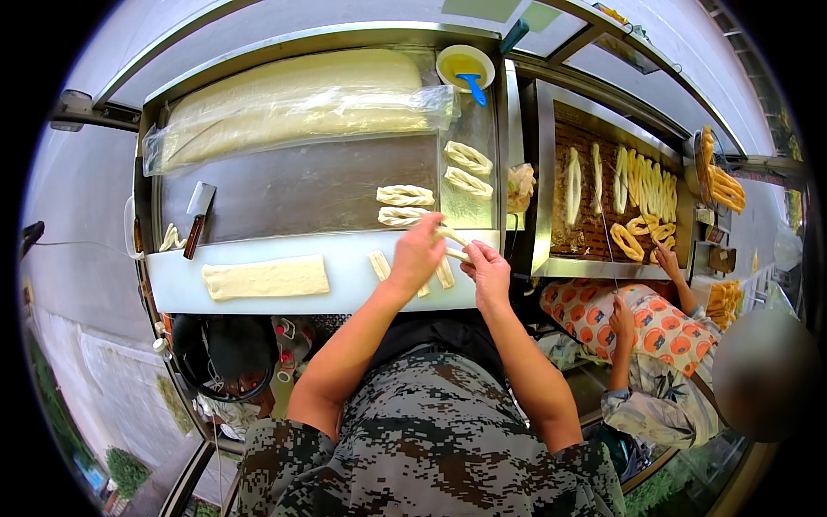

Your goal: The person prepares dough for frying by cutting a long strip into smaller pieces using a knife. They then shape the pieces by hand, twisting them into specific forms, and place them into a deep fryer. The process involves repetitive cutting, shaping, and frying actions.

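Between my left hand (417,252) and my right hand (488,271) is a strip of raw dough (454,236), bent into a loop with its two strands side by side. Both hands grip it, one at each end, above the white cutting board (174,284). Short cut dough strips (444,274) lie on the board beneath my hands, one partly hidden by my left wrist. Just beyond my left hand, two twisted dough pieces (405,194) rest on the metal worktop. A flat slab of dough (265,278) lies on the board to the left.
A cleaver (199,216) lies at the left by dough scraps (171,238). Plastic film (297,116) partly covers a large dough mass (310,74). A bowl of oil (457,63) holds a blue brush (473,87). At right, a co-worker (646,329) tends a fryer (581,265) with long sticks.
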